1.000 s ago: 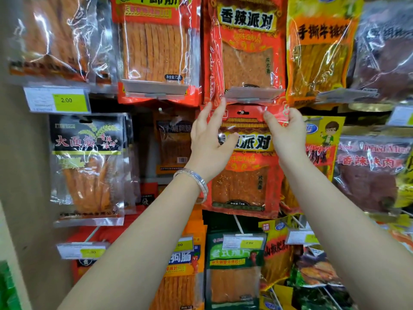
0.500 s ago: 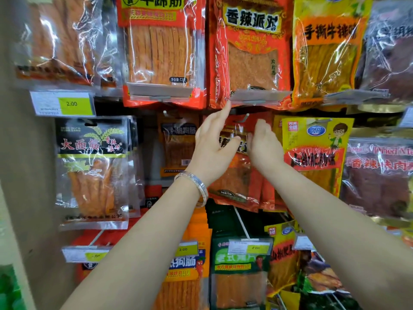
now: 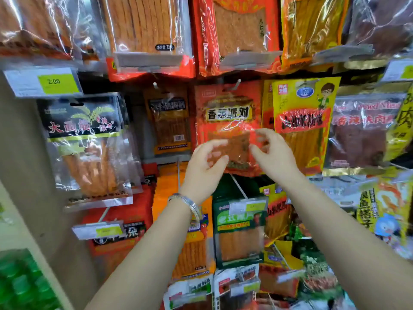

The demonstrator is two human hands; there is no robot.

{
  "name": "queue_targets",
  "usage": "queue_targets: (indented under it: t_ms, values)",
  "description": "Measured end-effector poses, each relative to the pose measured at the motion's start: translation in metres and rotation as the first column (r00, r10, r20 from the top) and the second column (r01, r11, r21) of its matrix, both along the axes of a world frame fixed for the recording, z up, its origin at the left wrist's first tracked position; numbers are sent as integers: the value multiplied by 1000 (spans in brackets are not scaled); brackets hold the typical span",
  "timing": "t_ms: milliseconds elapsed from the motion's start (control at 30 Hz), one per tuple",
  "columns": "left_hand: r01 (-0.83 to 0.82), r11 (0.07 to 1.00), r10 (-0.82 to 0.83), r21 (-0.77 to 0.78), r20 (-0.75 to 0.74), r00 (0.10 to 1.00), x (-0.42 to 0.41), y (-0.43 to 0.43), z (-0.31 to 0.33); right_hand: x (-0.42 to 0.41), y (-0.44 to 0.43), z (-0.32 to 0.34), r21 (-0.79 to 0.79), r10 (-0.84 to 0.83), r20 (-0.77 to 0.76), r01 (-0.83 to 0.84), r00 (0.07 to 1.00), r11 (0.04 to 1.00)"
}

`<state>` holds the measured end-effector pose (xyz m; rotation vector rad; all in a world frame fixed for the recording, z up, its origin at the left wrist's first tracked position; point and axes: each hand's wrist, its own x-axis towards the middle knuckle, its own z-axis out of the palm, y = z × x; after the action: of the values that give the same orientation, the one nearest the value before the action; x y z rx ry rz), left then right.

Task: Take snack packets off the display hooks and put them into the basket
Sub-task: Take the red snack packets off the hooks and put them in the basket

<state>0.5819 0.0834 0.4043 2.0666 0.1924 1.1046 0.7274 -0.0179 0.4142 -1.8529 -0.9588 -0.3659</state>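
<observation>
The red packet (image 3: 228,117) hangs with its long axis upright, hole at 12 o'clock on the hook (image 3: 234,86), so it must slide off toward you. Your left hand (image 3: 201,171) at its 7 o'clock and right hand (image 3: 274,155) at 5 o'clock are equally near, fingers half curled. Blur hides any grip, and the basket is unseen.

A plain beige wall (image 3: 20,153) stands at the left, with blurred green goods (image 3: 17,280) below.
</observation>
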Motion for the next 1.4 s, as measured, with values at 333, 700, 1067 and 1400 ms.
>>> queue_targets:
  t_ms: [333, 700, 1067, 1400]
  values:
    - [-202, 859, -11, -471, -412, 911, -125, -57, -228, -90, -100, -204, -75, 284, -547, -384, 788, 920]
    - [-732, 344, -356, -588, -803, 478, -354, -279, -405, -256, -280, -427, -507, -362, -862, -587, 356, 632]
    - [-880, 119, -174, -460, -882, 437, -464, -313, -429, -345, -322, -457, -618, -292, -779, -760, 555, 204]
    - [-832, -85, -116, -548, -824, 554, -575, -247, -428, -439, -154, -418, -497, -6, -860, -834, 511, 239]
